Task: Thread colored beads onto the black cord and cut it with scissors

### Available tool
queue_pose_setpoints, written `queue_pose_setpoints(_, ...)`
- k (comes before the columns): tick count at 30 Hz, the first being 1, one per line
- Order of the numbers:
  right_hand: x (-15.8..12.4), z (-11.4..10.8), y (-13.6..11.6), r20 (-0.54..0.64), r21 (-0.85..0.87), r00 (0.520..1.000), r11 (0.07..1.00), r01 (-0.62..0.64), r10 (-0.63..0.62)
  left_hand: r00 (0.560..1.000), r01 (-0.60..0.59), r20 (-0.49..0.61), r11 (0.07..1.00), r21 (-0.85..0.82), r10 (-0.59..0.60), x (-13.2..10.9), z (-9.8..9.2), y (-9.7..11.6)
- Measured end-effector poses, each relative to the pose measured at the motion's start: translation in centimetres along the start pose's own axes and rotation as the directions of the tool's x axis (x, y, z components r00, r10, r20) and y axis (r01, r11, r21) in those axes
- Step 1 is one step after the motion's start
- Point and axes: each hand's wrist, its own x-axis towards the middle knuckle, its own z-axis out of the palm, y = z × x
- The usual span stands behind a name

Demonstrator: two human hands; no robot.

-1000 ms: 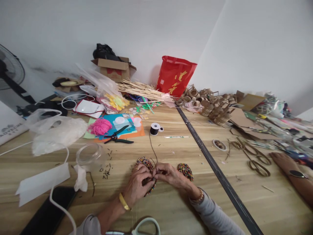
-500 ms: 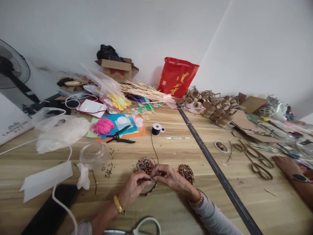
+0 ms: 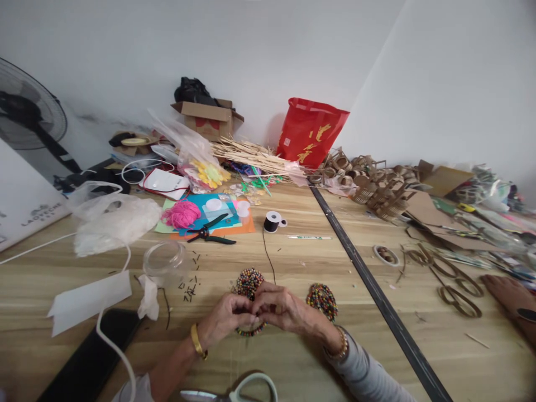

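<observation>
My left hand [image 3: 224, 318] and my right hand [image 3: 285, 307] meet fingertip to fingertip over a strand of multicoloured beads [image 3: 250, 282]. Both are pinched closed; what lies between the fingertips is too small to make out. A black cord [image 3: 268, 254] runs from a spool [image 3: 272, 222] down to my right hand. To the right of that hand lies a second coil of beads [image 3: 322, 301]. Scissors with pale handles [image 3: 255, 385] rest at the near edge, below my hands.
Black-handled pliers [image 3: 211, 230] lie on coloured sheets beside pink yarn [image 3: 181, 214]. A clear round container [image 3: 164, 258] and cord scraps are on the left. Another person's arm [image 3: 508, 296] rests at far right, near brown loops [image 3: 460, 301]. A red bag [image 3: 312, 134] stands behind.
The view has shifted slightly, so the table's things appear farther right. My hands remain together, with the fingertips now drawn closer and the right fingers more curled over.
</observation>
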Motion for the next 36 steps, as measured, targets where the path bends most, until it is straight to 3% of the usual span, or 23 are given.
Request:
queue_pose_setpoints(9,-0.6,0.4,0.6,-0.012,-0.070,1.000,0.997,0.023,-0.024,0.999,0.033,0.003,0.998,-0.050,-0.033,0.1,-0.1,-0.5)
queue_pose_setpoints(14,-0.8,0.2,1.0,-0.083,-0.028,0.992,0.995,-0.097,0.094,0.999,0.032,-0.025,0.999,-0.029,-0.033,-0.3,-0.8,-0.4)
queue_pose_setpoints(22,-0.4,0.6,1.5,-0.119,-0.090,0.992,0.994,-0.061,0.050,0.978,-0.094,0.163,0.976,-0.196,0.127,-1.9,-1.8,1.3)
queue_pose_setpoints(28,-0.6,1.0,3.3,-0.188,-0.180,0.980,0.979,-0.100,0.066,0.917,-0.165,0.270,0.897,-0.410,0.292,-2.5,-2.1,1.0)
queue_pose_setpoints(31,-0.7,1.3,3.4,-0.168,-0.235,0.984,0.966,-0.104,0.065,0.930,-0.168,0.223,0.878,-0.449,0.292,-2.7,-2.1,0.7)
queue_pose_setpoints(36,-0.6,1.5,1.5,-0.100,-0.270,0.993,0.959,-0.088,0.063,0.970,-0.191,0.033,0.837,-0.512,0.242,-2.3,-1.6,0.6)
